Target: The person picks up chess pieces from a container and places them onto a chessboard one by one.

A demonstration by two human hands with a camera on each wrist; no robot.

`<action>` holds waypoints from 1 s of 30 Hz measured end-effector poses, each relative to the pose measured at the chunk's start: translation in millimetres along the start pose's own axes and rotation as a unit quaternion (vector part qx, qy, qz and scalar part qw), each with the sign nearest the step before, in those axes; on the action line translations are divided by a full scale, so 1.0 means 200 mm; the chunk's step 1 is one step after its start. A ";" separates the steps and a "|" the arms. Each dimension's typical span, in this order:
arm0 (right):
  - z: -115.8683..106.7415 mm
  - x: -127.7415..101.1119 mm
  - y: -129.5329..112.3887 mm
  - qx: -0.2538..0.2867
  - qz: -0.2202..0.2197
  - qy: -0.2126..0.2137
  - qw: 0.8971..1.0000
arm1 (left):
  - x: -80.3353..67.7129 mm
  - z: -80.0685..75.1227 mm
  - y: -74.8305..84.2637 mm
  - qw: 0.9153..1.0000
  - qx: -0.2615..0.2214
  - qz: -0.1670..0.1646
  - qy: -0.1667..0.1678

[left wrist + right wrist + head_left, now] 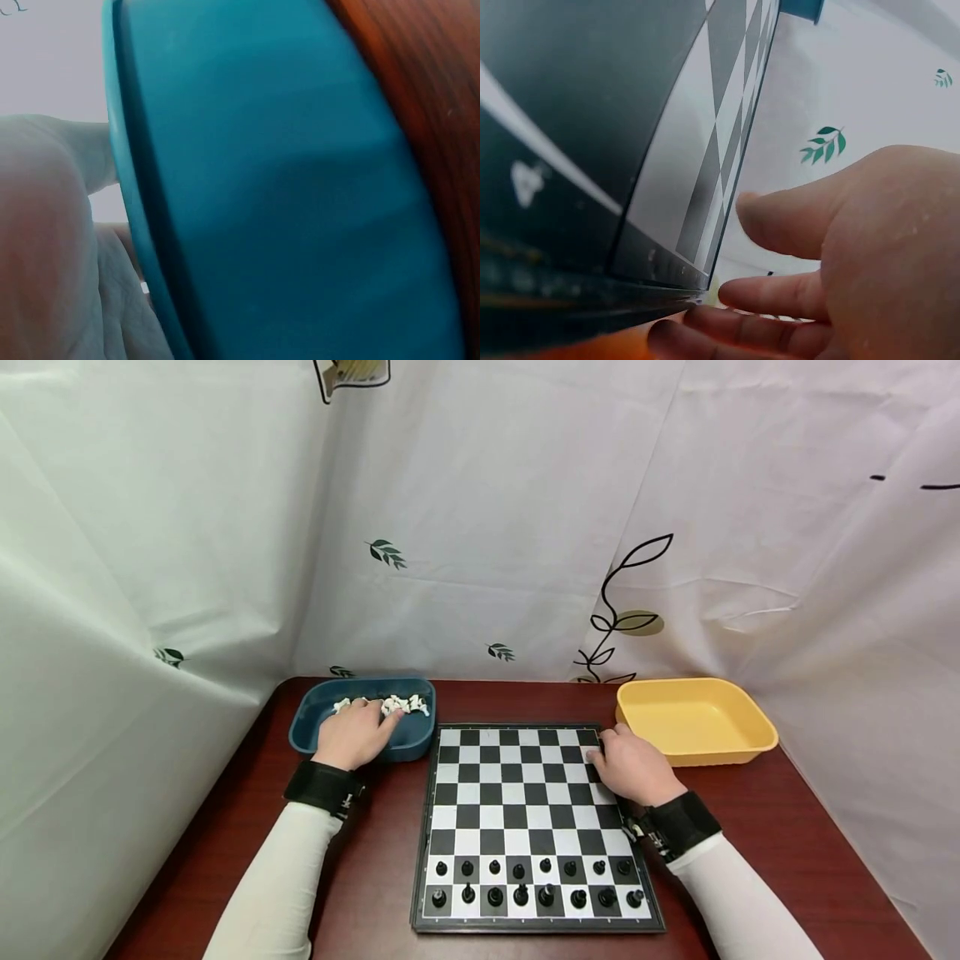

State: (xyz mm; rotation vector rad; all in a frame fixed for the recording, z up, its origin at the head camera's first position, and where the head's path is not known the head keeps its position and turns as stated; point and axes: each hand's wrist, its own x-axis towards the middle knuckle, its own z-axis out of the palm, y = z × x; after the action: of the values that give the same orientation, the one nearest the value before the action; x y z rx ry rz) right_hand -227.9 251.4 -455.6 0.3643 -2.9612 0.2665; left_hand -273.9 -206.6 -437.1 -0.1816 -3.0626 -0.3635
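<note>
My left hand (351, 733) reaches over the near rim of a blue tray (303, 718), its thumb spread from the fingers. White chess pieces (405, 704) lie in a pile right at its fingertips. In the left wrist view the tray's blue wall (285, 187) hides the fingertips. My right hand (637, 767) rests at the right edge of a black-and-white chessboard (513, 793), near its far corner. Seen from the right wrist, the thumb (787, 221) and loosely extended fingers lie beside the board's edge. Black chess pieces (521, 895) stand in two rows along the board's near side.
A yellow tray (697, 722) stands at the back right, just beyond my right hand. Everything sits on a dark red wooden table (375, 877). A pale patterned cloth (480, 527) hangs behind and at both sides.
</note>
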 end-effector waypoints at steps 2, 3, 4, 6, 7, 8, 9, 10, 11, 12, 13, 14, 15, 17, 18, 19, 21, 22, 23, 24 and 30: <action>0.00 0.00 0.01 0.002 0.004 -0.010 1.000 | 0.01 -0.01 -0.01 1.000 -0.003 -0.005 -0.003; 0.00 0.00 0.01 0.005 0.008 -0.017 1.000 | 0.01 -0.01 -0.01 1.000 -0.004 -0.007 -0.004; 0.00 0.00 0.02 0.010 0.013 -0.025 1.000 | 0.02 -0.01 -0.01 1.000 -0.004 -0.009 -0.005; 0.01 0.01 0.03 0.023 0.026 -0.040 0.999 | 0.03 -0.01 -0.02 1.000 -0.003 -0.012 -0.007; 0.01 0.01 0.03 0.030 0.033 -0.047 0.998 | 0.03 -0.01 -0.02 1.000 -0.002 -0.012 -0.008; 0.00 0.01 0.04 0.036 0.036 -0.053 0.997 | 0.04 -0.01 -0.02 1.000 -0.001 -0.013 -0.010; 0.01 0.01 0.04 0.041 0.043 -0.056 0.997 | 0.04 -0.01 -0.03 1.000 0.000 -0.014 -0.011; 0.01 0.01 0.05 0.043 0.046 -0.062 0.996 | 0.04 -0.01 -0.03 1.000 0.001 -0.015 -0.011; 0.01 0.02 0.05 0.047 0.050 -0.062 0.996 | 0.05 -0.01 -0.03 1.000 0.001 -0.015 -0.011; 0.00 0.02 0.05 0.052 0.052 -0.071 0.995 | 0.05 -0.01 -0.04 1.000 0.000 -0.017 -0.010; 0.00 0.02 0.06 0.057 0.055 -0.076 0.994 | 0.05 -0.01 -0.04 1.000 0.000 -0.018 -0.009; 0.00 0.02 0.06 0.062 0.056 -0.080 0.993 | 0.05 -0.01 -0.05 1.000 -0.001 -0.019 -0.008; 0.00 0.02 0.07 0.068 0.057 -0.086 0.992 | 0.05 -0.01 -0.05 1.000 -0.002 -0.019 -0.008; 0.00 0.02 0.09 0.085 0.052 -0.101 0.990 | 0.06 -0.01 -0.06 1.000 -0.002 -0.020 -0.008; 0.00 0.02 0.10 0.094 0.049 -0.109 0.988 | 0.06 -0.01 -0.07 1.000 -0.003 -0.020 -0.009; 0.00 0.02 0.11 0.103 0.047 -0.114 0.987 | 0.06 -0.01 -0.07 1.000 -0.004 -0.020 -0.010; 0.01 0.02 0.13 0.125 0.037 -0.125 0.984 | 0.06 -0.01 -0.08 1.000 -0.005 -0.020 -0.013; 0.01 0.02 0.15 0.134 0.032 -0.130 0.982 | 0.06 -0.01 -0.08 1.000 -0.006 -0.021 -0.014; 0.01 0.01 0.16 0.146 0.029 -0.134 0.980 | 0.06 -0.01 -0.08 1.000 -0.007 -0.022 -0.015; 0.02 0.01 0.17 0.161 0.030 -0.140 0.976 | 0.06 -0.01 -0.09 1.000 -0.007 -0.023 -0.015; 0.04 0.00 0.23 0.217 0.040 -0.167 0.961 | 0.06 -0.02 -0.10 1.000 -0.006 -0.025 -0.013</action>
State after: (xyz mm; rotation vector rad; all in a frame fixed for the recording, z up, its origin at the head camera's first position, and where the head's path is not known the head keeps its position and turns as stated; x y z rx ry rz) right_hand -241.4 293.3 -470.8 0.3678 -3.2309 0.9651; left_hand -289.0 -225.3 -437.8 -0.1101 -3.0951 -0.3856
